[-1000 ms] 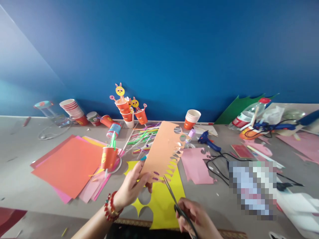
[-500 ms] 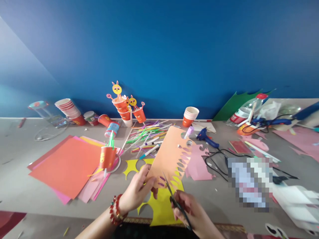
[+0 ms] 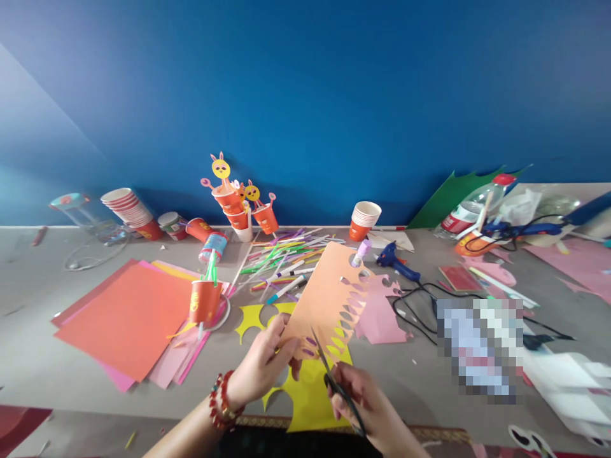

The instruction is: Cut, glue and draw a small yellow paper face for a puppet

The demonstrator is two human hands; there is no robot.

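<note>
My left hand (image 3: 261,366) is closed on the near end of a light orange paper sheet (image 3: 321,295), holding it up over the table. The sheet's right edge is cut into several curved notches. My right hand (image 3: 365,407) grips black scissors (image 3: 334,376), whose blades point up into the sheet's lower edge. Under both hands lies a yellow paper (image 3: 310,394) with round holes cut out of it. A red bead bracelet (image 3: 218,401) circles my left wrist.
Orange and pink paper sheets (image 3: 128,318) lie at the left beside an orange cup (image 3: 203,300). Straws and pens (image 3: 281,261), cup figures (image 3: 241,207), cup stacks (image 3: 366,221), a blue glue gun (image 3: 396,261) with cable, pink scraps (image 3: 379,315) and a plastic bottle (image 3: 470,213) crowd the table.
The sheet has come lower and nearer, and the scissors have moved up into its lower edge. The view shifted slightly; both hands keep their grip.
</note>
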